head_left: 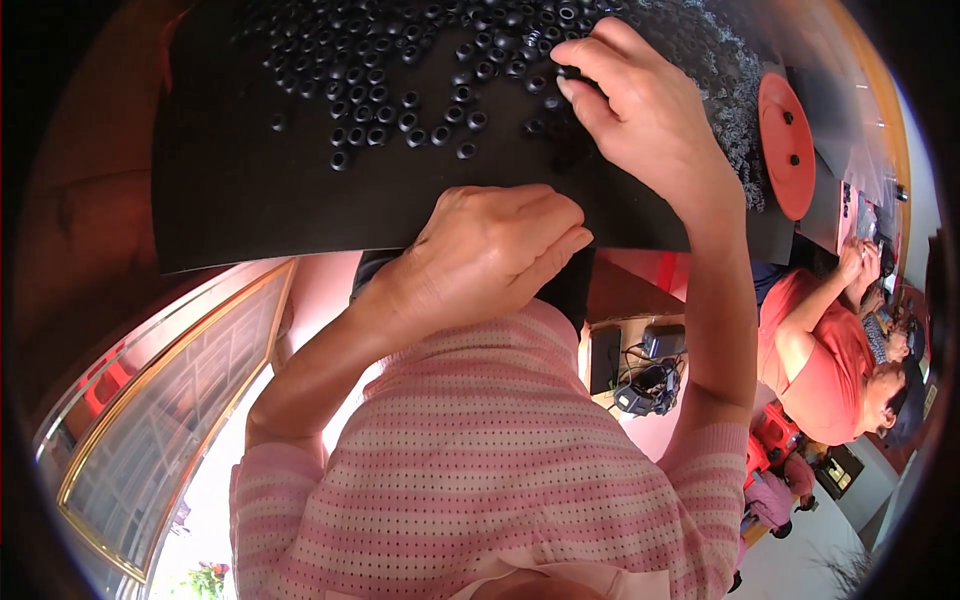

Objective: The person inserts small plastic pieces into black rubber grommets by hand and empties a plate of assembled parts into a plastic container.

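Small black ring-shaped pieces [407, 121] lie in a loose spread over the far part of a dark tabletop [260, 205]. Among those at the right edge of the spread is my right hand [645, 105]. Its thumb and forefinger close around one small black ring, mostly hidden by the fingertips. Close to my body, at the table's near edge, my left hand [500, 245] is closed with its fingers curled under. Whatever it holds, if anything, is out of sight.
Right of my right hand lies a heap of tiny grey-black pieces [738, 125]. Beyond it sits an orange-red plate [783, 150] with two small black pieces on it. Farther right a person in an orange-red shirt [835, 370] works with both hands raised. Below the table, a box holds cables [650, 385].
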The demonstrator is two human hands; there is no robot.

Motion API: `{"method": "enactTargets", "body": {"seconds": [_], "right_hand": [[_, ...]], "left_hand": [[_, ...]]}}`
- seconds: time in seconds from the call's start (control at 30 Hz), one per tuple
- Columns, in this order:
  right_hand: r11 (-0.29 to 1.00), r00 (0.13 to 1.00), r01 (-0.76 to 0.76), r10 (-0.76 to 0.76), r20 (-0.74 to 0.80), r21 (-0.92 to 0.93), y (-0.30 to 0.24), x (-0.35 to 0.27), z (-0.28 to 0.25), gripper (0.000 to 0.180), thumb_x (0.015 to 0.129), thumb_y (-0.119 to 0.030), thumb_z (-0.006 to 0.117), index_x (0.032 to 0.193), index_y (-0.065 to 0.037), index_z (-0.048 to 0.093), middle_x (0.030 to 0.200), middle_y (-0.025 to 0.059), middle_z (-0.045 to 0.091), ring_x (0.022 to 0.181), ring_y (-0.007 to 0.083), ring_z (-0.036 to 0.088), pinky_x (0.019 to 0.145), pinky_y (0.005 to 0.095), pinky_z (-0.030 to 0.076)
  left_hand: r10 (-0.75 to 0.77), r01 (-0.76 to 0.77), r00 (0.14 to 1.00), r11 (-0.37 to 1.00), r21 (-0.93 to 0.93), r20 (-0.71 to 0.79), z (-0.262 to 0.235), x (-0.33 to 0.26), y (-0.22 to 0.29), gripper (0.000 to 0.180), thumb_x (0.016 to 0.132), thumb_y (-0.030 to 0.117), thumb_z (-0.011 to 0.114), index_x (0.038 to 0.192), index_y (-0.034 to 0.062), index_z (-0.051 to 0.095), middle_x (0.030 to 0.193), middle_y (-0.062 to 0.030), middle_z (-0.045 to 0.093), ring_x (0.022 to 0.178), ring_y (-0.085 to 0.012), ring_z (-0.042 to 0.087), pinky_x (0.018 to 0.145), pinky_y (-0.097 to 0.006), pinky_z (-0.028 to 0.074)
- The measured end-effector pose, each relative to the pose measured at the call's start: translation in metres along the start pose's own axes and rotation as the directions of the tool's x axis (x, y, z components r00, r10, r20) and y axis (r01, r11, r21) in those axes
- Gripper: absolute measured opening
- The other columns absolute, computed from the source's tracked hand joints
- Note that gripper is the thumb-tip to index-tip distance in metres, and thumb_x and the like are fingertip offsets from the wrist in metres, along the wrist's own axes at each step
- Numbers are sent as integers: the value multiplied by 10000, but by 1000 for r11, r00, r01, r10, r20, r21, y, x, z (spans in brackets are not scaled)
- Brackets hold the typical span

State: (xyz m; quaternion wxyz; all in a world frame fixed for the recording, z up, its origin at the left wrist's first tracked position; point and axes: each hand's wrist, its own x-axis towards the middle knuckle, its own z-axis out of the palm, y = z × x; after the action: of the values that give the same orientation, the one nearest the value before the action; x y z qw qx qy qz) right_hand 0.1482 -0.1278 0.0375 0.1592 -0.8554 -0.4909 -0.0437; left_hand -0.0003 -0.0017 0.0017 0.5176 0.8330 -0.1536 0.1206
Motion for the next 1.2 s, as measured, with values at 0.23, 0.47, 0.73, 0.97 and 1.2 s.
{"method": "enactTargets", "body": {"seconds": [0.23,0.47,0.73,0.97,1.2], "right_hand": [[993,976,48,-69,205,103,-37,35,-4,85,847,-105,555,841,-21,557,892,126,533,773,323,606,662,421,510],[997,967,75,-72,243,-4,-37,35,-1,107,855,-107,552,826,-4,552,890,133,529,777,321,604,672,421,506],[936,972,176,-115,-206,306,-28,-6,-2,214,739,-93,693,923,-82,583,831,72,578,714,293,612,573,375,495],[904,934,260,-146,-326,338,-48,-13,-4,310,718,66,682,1006,-15,600,812,108,576,651,247,587,556,310,474],[812,949,247,-92,-303,529,-41,-29,-3,267,756,91,644,1011,16,615,788,105,564,620,193,574,539,275,461]], "left_hand": [[-25,25,1000,999,-39,-6,1,-2,-6,102,876,108,625,849,10,618,713,-114,594,625,-293,591,556,-365,472],[-29,27,999,997,-68,-32,2,-2,-6,99,876,106,626,850,10,622,722,-119,597,632,-289,592,561,-363,473],[-327,269,930,917,-293,-170,-20,0,13,185,933,175,612,875,-1,604,706,-19,589,640,-107,564,576,-262,462],[-455,338,882,789,-514,-119,-42,19,8,289,921,303,635,858,23,602,698,21,563,631,-47,497,575,-182,409],[-500,412,866,677,-609,29,-39,14,6,269,976,279,544,937,23,614,721,-11,601,538,-19,402,462,-169,291]]}}
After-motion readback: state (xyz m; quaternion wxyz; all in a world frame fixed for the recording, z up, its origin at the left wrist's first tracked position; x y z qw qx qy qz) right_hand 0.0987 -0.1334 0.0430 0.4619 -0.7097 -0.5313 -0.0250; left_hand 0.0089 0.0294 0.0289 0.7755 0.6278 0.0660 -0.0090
